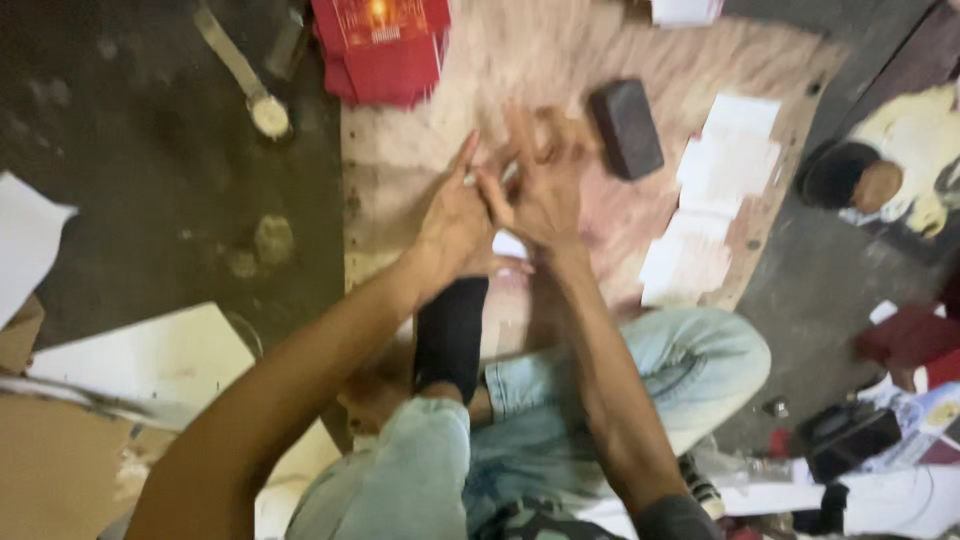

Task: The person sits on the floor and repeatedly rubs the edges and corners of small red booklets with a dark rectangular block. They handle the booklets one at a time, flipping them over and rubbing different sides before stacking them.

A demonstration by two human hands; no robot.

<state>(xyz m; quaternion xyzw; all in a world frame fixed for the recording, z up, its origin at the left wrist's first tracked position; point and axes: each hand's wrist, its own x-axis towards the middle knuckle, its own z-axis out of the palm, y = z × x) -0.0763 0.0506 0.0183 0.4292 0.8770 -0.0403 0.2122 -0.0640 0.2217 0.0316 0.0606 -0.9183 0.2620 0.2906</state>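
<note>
We see the left hand (455,215) and the right hand (545,185) brought together over a pale wooden board (560,60) on the floor, their fingertips meeting on a small pale strip (487,177) pinched between them; the picture is blurred, so we cannot tell what the strip is. The left hand's fingers are drawn narrow around it, while the right hand's other fingers fan wide and upward. Just beside the right hand, a dark block (626,128) lies on the board, and beyond it a row of white paper sheets (715,190) runs along the board's right edge. A stack of red folded cards (383,48) sits at the board's top left corner. Below the hands we see knees in light blue jeans (690,365).
</note>
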